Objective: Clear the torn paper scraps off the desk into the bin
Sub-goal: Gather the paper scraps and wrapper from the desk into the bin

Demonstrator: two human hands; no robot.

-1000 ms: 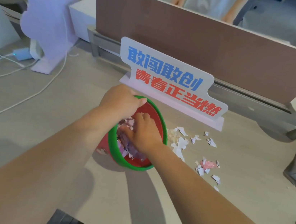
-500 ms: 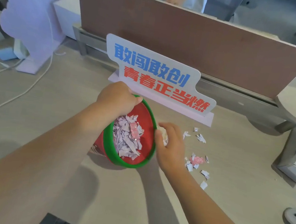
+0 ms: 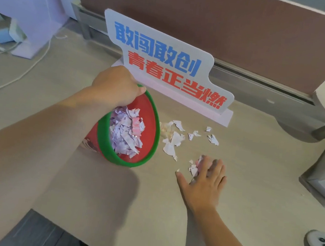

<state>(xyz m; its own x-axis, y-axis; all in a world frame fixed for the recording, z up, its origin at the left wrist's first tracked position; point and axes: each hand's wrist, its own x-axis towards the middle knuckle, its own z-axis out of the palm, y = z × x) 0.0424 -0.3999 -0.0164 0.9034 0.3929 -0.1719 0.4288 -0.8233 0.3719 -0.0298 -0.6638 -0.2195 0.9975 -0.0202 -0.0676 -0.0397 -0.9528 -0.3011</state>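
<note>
The red, green-rimmed bin point(image 3: 123, 162) is gripped at its far rim by the left hand point(image 3: 116, 88) and tilted rightward. The right hand point(image 3: 205, 182) is laid flat, fingers straight, on torn paper scraps point(image 3: 193, 168); more lie just beside the bin rim. Bare desk point(image 3: 258, 176) extends right of them.

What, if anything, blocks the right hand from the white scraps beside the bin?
Likely nothing, so yes. The right hand lies flat over the pink scraps; the white scraps lie on open desk just ahead of it, right of the bin, with nothing between.
</note>
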